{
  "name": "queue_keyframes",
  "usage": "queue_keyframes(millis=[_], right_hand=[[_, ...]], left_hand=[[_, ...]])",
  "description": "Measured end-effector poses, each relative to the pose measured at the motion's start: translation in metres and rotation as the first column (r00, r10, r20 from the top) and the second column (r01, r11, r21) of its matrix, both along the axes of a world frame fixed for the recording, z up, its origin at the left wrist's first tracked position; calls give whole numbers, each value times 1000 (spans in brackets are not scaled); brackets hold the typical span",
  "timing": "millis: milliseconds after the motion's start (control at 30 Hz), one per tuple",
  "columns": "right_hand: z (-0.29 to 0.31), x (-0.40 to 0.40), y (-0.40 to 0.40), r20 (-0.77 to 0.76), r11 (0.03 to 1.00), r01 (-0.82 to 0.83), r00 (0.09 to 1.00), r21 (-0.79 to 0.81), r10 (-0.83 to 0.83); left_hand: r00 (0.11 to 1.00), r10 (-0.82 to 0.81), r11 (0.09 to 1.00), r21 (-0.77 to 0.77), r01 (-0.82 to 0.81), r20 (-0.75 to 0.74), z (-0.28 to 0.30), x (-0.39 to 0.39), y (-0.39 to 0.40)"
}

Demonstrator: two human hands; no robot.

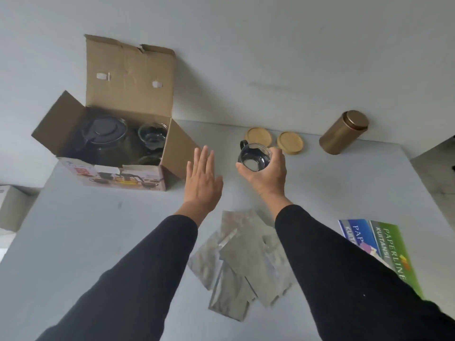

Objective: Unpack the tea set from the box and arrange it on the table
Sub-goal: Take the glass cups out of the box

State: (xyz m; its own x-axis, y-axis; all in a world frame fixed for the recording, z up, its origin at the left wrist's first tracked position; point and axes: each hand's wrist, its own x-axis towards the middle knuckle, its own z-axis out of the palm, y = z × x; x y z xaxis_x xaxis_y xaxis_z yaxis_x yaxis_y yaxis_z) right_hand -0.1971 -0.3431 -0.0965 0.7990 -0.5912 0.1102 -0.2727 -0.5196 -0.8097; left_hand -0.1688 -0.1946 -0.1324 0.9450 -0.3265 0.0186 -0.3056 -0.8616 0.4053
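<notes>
Glass cup w/ a dark handle is out of the box, gripped from the side by my right hand, fingers curled round its wall. I can't tell if its base is on the table yet or just above it. It's right in front of two round wooden coasters, which lie flat near the table's far edge; I'd guess the cup is headed for one of them.

My left hand is empty, fingers straight and spread a little, hovering btwn the cup and the cardboard box, near its right flap.

Box is open, flaps up. Inside: the glass teapot w/ dark lid on the left, at least one more glass cup on the right, poss. another below it, hard to tell thru the glare.

So approx. early stage: one cup out, teapot + remaining cups to go, nothing properly arranged yet.

Other stuff, prob. not part of the set: gold tin far right, silver foil pouches near me, Paperline booklets at right.
</notes>
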Motion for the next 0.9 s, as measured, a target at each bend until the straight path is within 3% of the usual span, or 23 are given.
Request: queue_keyframes(millis=[200,367,533,900], right_hand=[[-34,-19,-89,-55,998,66,996,13,-65],[-57,-18,-137,-80,997,68,995,22,-66],[-73,-6,-161,-118,999,44,992,32,-40],[-93,22,-187,-158,999,39,987,11,-37]], left_hand=[[963,87,993,97,-64,-256,-40,-11,-75],[877,227,973,130,-190,-423,-57,-3,-109],[845,298,946,255,-199,-445,-67,0,-124],[838,347,920,326,-217,-421,-71,5,-132]])
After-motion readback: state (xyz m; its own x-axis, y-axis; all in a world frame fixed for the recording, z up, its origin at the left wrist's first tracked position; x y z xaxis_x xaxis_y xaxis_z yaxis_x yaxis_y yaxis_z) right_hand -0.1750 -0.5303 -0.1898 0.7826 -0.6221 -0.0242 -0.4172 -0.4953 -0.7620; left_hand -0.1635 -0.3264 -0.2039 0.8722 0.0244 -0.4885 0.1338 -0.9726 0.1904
